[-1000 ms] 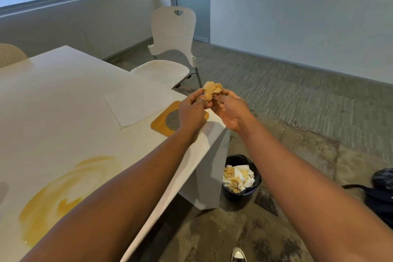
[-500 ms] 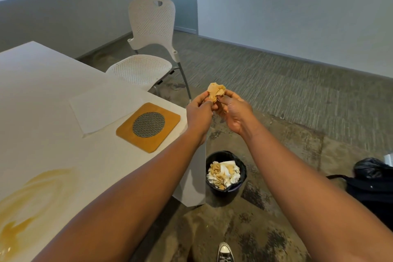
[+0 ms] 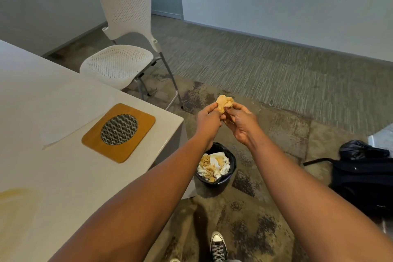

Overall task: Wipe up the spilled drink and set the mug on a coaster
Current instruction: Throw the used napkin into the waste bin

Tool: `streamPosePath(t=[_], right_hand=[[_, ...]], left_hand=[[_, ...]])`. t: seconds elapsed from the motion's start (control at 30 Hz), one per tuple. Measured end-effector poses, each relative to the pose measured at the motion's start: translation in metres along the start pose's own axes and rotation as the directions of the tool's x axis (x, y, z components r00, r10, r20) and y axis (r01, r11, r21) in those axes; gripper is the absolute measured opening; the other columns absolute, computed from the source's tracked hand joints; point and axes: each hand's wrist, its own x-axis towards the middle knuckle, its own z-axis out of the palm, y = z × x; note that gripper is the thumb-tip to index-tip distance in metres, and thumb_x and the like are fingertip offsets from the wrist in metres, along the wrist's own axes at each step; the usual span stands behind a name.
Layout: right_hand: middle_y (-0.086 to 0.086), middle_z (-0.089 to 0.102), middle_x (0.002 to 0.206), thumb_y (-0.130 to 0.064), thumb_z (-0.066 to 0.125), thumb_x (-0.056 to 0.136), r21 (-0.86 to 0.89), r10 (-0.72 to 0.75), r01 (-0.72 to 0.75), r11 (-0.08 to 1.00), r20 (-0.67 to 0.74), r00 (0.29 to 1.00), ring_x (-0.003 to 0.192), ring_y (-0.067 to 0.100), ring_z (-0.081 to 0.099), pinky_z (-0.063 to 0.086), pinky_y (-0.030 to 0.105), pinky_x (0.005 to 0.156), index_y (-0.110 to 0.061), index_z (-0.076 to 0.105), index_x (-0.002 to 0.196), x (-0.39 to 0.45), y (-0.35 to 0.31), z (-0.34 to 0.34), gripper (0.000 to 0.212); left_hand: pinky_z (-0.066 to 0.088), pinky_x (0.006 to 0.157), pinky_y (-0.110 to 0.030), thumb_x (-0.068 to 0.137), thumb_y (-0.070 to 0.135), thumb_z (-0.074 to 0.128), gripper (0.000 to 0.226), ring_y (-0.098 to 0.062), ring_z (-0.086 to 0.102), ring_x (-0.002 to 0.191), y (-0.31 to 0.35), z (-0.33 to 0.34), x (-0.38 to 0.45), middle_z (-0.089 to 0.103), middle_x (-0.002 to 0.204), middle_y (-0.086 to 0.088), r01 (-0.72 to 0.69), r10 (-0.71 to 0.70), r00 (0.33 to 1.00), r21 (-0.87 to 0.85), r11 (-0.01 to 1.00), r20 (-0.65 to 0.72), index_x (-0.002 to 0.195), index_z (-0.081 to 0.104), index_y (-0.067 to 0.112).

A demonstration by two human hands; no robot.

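Observation:
A crumpled, orange-stained paper towel wad is pinched between my left hand and my right hand, out past the table corner and above the floor. Below them stands a small black bin filled with used stained towels. On the white table lies a wooden coaster with a round metal mesh centre, near the corner. A faint orange spill shows at the table's left edge. No mug is in view.
A flat white paper sheet lies just left of the coaster. A white perforated chair stands beyond the table. A black bag rests on the floor at right. My shoe is at the bottom.
My view has swung right and down: the table and spill slid left, the bin and the bag came further into view. Both hands kept hold of the wad, now clear of the table.

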Motion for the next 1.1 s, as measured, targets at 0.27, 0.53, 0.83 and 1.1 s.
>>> streamPosePath(t=[0.27,0.53,0.83,1.1], right_hand=[[0.012,0.068,0.089,0.008,0.06,0.088,-0.011,0.035,-0.036,0.999,-0.061,0.998,0.07,0.018,0.065,0.057,0.024,0.059,-0.01,0.058,0.093,0.03,0.01,-0.015,0.018],[0.012,0.063,0.109,0.007,0.053,0.089,-0.508,0.156,-0.263,0.821,-0.243,0.957,0.087,0.019,0.063,0.056,0.033,0.087,-0.005,0.043,0.139,0.065,0.036,-0.052,0.053],[0.008,0.065,0.097,0.002,0.058,0.09,-0.506,0.155,-0.215,0.835,-0.158,0.975,0.092,0.02,0.064,0.056,0.035,0.089,-0.005,0.053,0.125,0.069,0.028,-0.04,0.036],[0.014,0.068,0.103,-0.003,0.065,0.086,-0.529,0.062,-0.036,0.848,0.032,0.998,0.092,0.022,0.067,0.057,0.034,0.079,-0.006,0.057,0.117,0.059,0.0,0.031,0.032]], left_hand=[[0.043,0.056,-0.017,0.101,0.002,0.038,0.043,-0.006,0.061,0.074,-0.009,0.007,0.023,0.067,0.103,-0.009,0.084,-0.082,0.996,0.089,0.992,-0.019,0.142,0.049,0.007],[0.043,0.066,-0.03,0.098,0.006,0.037,0.05,-0.02,0.054,0.078,-0.025,-0.003,0.038,0.056,0.133,-0.029,0.19,-0.178,0.982,0.304,0.934,-0.067,0.147,0.036,-0.001],[0.037,0.048,-0.022,0.101,0.01,0.038,0.059,-0.009,0.043,0.055,-0.02,0.006,0.05,0.055,0.139,-0.024,0.144,-0.135,0.99,0.356,0.924,-0.05,0.158,0.024,0.011],[0.047,0.089,-0.028,0.1,0.008,0.043,0.056,-0.017,0.06,0.111,0.025,-0.011,0.057,0.047,0.149,-0.013,-0.005,0.02,0.999,0.299,0.954,-0.047,0.155,0.032,0.01]])
